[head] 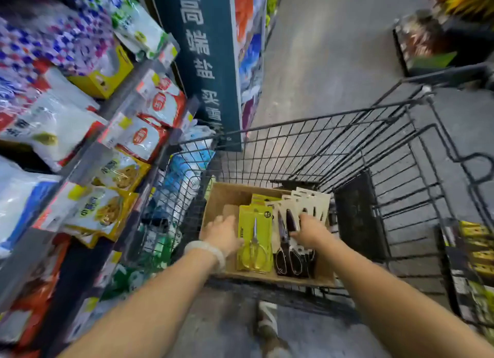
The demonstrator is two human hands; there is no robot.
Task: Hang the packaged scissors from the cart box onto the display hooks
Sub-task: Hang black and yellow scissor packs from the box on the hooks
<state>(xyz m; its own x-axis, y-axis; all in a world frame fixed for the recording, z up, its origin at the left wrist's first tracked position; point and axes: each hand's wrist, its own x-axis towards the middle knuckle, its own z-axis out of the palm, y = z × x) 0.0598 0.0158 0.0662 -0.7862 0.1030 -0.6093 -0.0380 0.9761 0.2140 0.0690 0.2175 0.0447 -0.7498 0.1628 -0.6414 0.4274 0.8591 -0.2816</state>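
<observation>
A cardboard box (224, 197) sits in the black wire cart (347, 149). Inside it lie a yellow-green pack of scissors (255, 240) and a fanned stack of white-carded dark-handled scissors (291, 248). My left hand (222, 234) is in the box at the left edge of the yellow-green pack, fingers on it; the grip is blurred. My right hand (311, 230) rests on the white-carded stack, its thumb against the dark blades. No display hooks are in view.
Shelves of bagged goods (80, 143) run along the left, close to the cart. A dark sign panel (205, 63) stands ahead of the cart. Another rack with yellow packs (475, 250) is at the right. The grey aisle floor (334, 50) stretches ahead.
</observation>
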